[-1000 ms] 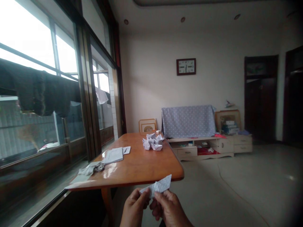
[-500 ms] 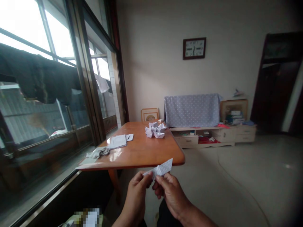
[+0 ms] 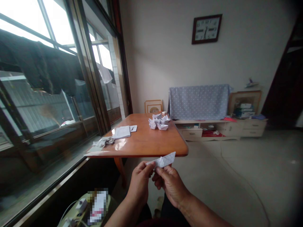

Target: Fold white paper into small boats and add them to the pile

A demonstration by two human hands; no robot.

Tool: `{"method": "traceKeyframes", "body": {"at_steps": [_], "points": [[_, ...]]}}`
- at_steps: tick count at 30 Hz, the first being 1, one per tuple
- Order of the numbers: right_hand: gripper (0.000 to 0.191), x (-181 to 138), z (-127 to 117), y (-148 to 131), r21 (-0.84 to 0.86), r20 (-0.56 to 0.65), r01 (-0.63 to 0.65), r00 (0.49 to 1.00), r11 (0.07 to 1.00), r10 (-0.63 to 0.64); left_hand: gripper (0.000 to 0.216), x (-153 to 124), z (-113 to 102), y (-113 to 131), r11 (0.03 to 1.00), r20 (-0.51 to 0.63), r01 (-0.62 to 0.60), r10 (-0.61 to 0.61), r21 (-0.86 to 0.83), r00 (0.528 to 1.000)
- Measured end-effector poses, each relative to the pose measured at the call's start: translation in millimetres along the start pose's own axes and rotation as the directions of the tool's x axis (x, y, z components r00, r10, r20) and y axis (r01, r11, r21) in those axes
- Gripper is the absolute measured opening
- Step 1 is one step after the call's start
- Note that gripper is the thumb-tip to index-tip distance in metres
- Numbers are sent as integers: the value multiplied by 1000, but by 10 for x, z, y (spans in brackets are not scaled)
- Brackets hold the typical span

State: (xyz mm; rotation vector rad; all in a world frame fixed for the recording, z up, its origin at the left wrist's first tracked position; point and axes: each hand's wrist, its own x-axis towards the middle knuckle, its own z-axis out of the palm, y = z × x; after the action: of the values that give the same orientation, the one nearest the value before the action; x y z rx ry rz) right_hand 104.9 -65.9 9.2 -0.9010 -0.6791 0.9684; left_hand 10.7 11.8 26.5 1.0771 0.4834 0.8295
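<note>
Both hands pinch one folded piece of paper [image 3: 167, 160], covered in small writing, in front of the table's near edge. My left hand [image 3: 141, 176] grips its left end between thumb and fingers. My right hand [image 3: 170, 181] has its thumb on the lower middle, with the fingers curled behind. The paper's right end points up and to the right. Farther off, a cluster of several folded paper boats [image 3: 158, 122] sits on the wooden table [image 3: 146, 146].
A notebook [image 3: 121, 132] and a crumpled grey cloth [image 3: 104, 142] lie on the table's left side. Glass windows [image 3: 47, 104] run along the left. At lower left stands a small stool [image 3: 79, 217] with plugs and cables. A low cabinet [image 3: 253, 129] lines the far wall.
The view has shifted, so the clock sits higher and farther right and more of the stool shows at lower left. Both hands keep their pinch on the folded paper, with little visible change.
</note>
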Motion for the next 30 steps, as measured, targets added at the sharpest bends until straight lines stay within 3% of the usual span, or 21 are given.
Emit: {"method": "traceKeyframes", "body": {"at_steps": [8,15,22,30], "points": [[37,6,-62,42,-20,-7,31,999,999,-31,37,9,-20,-18,996,-13,-51,52,79,999],[33,61,-192,-20,-34,-162,81,983,996,-85,35,23,-35,37,983,-32,-121,127,139,991],[32,49,-146,-35,-52,-136,104,985,993,-110,35,-55,72,8,981,40,-60,54,182,998],[32,-11,-159,-86,-79,-126,113,984,990,-122,39,-89,143,62,963,110,-112,87,245,990]]}}
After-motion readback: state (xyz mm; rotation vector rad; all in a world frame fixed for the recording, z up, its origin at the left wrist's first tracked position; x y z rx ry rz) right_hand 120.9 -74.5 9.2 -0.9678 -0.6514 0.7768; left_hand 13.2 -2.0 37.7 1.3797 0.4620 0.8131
